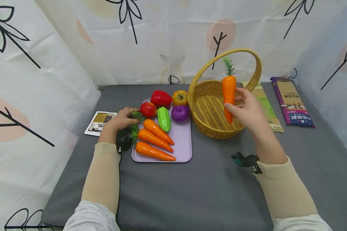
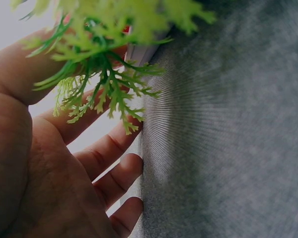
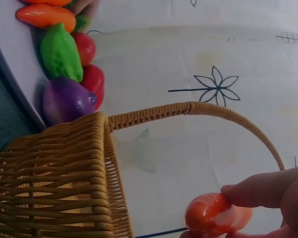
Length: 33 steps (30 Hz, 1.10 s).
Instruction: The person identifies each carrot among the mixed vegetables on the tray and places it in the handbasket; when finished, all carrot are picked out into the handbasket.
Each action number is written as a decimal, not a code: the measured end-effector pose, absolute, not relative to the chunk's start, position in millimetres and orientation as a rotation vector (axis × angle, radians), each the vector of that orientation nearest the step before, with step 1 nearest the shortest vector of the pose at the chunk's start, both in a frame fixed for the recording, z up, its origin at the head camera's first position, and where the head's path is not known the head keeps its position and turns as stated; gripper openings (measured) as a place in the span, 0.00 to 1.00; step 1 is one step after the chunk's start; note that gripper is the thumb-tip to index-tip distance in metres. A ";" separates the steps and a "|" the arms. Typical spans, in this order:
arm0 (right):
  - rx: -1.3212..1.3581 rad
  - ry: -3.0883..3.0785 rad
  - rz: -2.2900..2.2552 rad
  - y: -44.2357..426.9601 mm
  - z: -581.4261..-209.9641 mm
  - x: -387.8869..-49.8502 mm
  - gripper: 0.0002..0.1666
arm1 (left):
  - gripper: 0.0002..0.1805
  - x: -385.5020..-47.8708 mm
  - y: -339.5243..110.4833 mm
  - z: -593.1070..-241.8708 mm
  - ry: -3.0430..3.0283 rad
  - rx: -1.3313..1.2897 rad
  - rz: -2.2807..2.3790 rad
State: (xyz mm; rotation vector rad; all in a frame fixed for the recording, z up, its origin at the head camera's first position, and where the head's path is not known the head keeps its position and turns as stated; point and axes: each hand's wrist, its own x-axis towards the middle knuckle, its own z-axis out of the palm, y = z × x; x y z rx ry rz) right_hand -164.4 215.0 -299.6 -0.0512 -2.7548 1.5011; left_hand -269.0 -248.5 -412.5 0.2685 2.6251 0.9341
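Observation:
My right hand (image 1: 247, 107) grips a toy carrot (image 1: 229, 93) over the wicker basket (image 1: 203, 120), its leafy top up and its tip down. In the right wrist view the carrot's orange end (image 3: 208, 215) shows between thumb and fingers. At the tray's left edge is my left hand (image 1: 122, 120), fingers loosely bent beside the green carrot tops (image 1: 135, 130). The left wrist view has leaves (image 2: 109, 74) hanging in front of the fingers; whether they touch is unclear. On the lilac tray (image 1: 183, 150) lie several carrots (image 1: 154, 139), a green pepper (image 1: 164, 119) and a tomato (image 1: 148, 110).
A red pepper (image 1: 161, 98), a small pumpkin (image 1: 180, 98) and a purple onion-like vegetable (image 1: 180, 113) sit toward the tray's back. Right of the basket lie a green packet (image 1: 264, 102) and a purple packet (image 1: 293, 104). A white card (image 1: 96, 123) lies left of the tray.

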 end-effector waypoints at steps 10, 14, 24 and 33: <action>0.026 -2.777 1.469 201.0 -329.5 -179.2 0.46 | 0.38 -270.3 -251.1 -415.3 2.629 0.274 0.934; 0.032 -2.816 1.464 193.7 -343.3 -184.5 0.45 | 0.38 -269.8 -250.4 -415.1 2.630 0.268 0.933; -0.068 -2.909 1.468 188.5 -353.9 -187.8 0.44 | 0.38 -268.3 -247.9 -413.7 2.634 0.250 0.929; -0.055 -3.060 1.437 180.3 -349.5 -175.5 0.46 | 0.39 -269.2 -247.8 -412.4 2.630 0.239 0.927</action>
